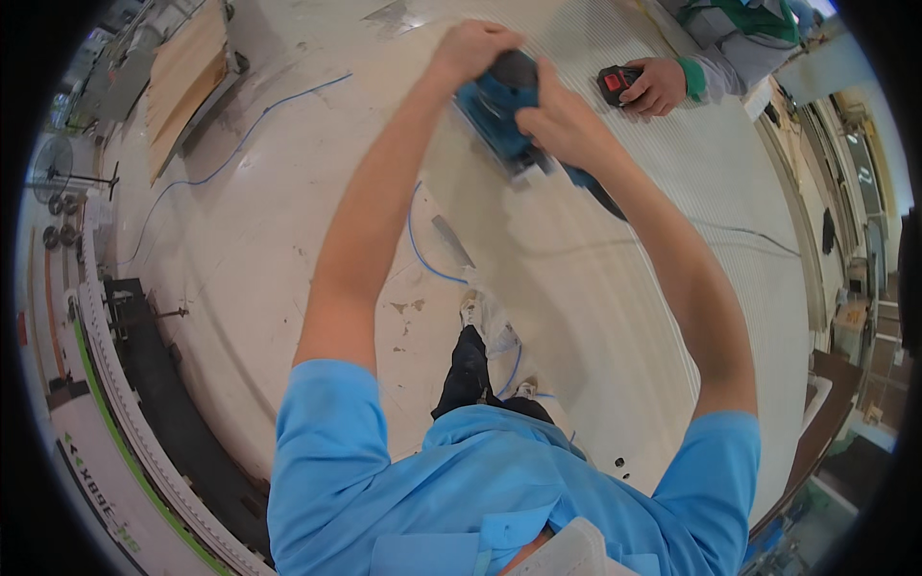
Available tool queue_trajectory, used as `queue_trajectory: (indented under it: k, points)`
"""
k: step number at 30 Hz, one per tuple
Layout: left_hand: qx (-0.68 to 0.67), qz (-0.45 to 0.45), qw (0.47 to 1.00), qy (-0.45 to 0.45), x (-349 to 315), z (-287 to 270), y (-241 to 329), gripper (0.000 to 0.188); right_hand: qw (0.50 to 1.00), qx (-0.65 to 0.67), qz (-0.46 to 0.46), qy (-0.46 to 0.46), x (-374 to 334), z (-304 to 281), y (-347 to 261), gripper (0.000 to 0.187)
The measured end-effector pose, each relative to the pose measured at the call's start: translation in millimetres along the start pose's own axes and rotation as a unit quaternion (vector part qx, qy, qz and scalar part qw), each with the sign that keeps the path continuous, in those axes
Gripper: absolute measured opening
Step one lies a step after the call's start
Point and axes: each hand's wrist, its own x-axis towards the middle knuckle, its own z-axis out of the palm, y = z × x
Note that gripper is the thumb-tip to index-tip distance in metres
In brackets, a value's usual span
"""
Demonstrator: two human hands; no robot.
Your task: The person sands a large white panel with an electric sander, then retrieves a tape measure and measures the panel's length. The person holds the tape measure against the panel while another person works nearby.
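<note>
Both my arms stretch forward over a large pale panel (595, 317). Between my hands is a blue power sander (495, 120) with a black rounded top and a silver edge at its near side. My left hand (475, 50) is closed at the black top of the sander; its fingertips are partly hidden. The fingers of my right hand (567, 120) wrap round the sander's right side. A dark cord runs from the tool under my right forearm and across the panel. The sander's underside is hidden.
At the far right, another person's hand (658, 88) grips a small black-and-red device (618, 84) on the panel. A blue hose (259, 120) winds over the floor at left. A cart with brown boards (187, 77) stands far left; a fan (53, 165) is beyond it.
</note>
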Motion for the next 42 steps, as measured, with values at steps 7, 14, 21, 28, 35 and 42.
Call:
queue_trajectory:
  k: [7,14,21,28,35,42]
  points:
    - [0.026,0.008,1.000,0.004,-11,-1,7,0.039,0.998,-0.013,0.051,-0.016,-11,0,-10,0.089]
    - [0.008,0.040,0.999,-0.024,-122,127,71,0.038,0.992,0.030,0.122,-0.007,-191,-34,13,0.091]
    - [0.026,0.081,0.995,-0.052,-272,274,164,0.035,0.978,0.019,0.202,0.044,-409,-59,44,0.093]
    - [0.036,0.053,0.990,-0.123,-424,333,213,0.036,0.976,0.033,0.212,0.040,-577,-49,48,0.098]
    - [0.050,0.028,0.995,-0.076,-480,284,203,0.035,0.980,0.009,0.182,-0.079,-591,-21,25,0.100]
    - [0.056,0.005,0.998,-0.020,-461,251,181,0.035,0.984,-0.104,0.144,-0.036,-528,4,-4,0.101]
